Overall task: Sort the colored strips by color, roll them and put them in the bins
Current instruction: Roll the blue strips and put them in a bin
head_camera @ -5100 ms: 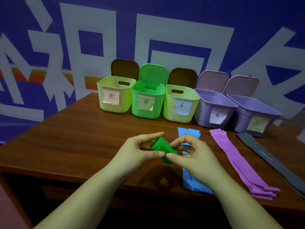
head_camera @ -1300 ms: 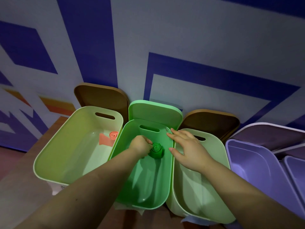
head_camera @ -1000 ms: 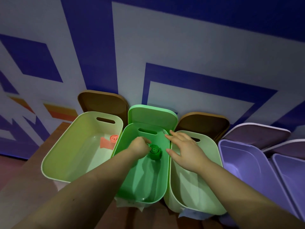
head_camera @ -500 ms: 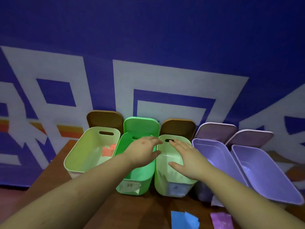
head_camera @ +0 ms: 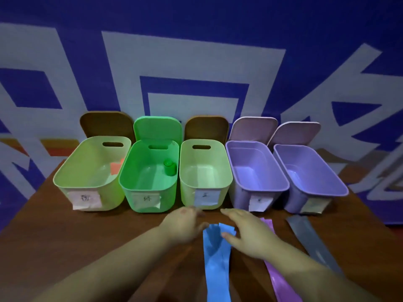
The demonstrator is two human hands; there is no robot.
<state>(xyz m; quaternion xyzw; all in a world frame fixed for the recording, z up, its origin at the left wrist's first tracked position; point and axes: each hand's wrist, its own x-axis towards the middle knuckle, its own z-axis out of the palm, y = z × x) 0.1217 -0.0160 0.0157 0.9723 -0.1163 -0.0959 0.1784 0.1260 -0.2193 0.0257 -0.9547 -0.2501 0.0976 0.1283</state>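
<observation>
A green roll (head_camera: 170, 168) stands inside the green bin (head_camera: 150, 188), against its right wall. An orange strip (head_camera: 116, 167) lies in the pale green bin (head_camera: 91, 188) to the left. Blue strips (head_camera: 216, 260) lie lengthwise on the table below the middle pale green bin (head_camera: 205, 192). My left hand (head_camera: 185, 225) hovers just left of their top end, fingers relaxed and empty. My right hand (head_camera: 248, 233) is spread at their right edge, thumb touching the blue. Purple strips (head_camera: 281, 277) run partly under my right forearm. A grey strip (head_camera: 309, 238) lies farther right.
Two purple bins (head_camera: 257, 188) (head_camera: 316, 192) stand at the right of the row, both with nothing showing inside. All five bins have lids tipped back against the blue and white wall. Paper labels hang on the bin fronts. The brown table (head_camera: 65, 232) extends left.
Both hands have drawn back from the bins down to the table by the blue strips. The green roll, earlier in my fingers, now stands in the green bin. The view has pulled back.
</observation>
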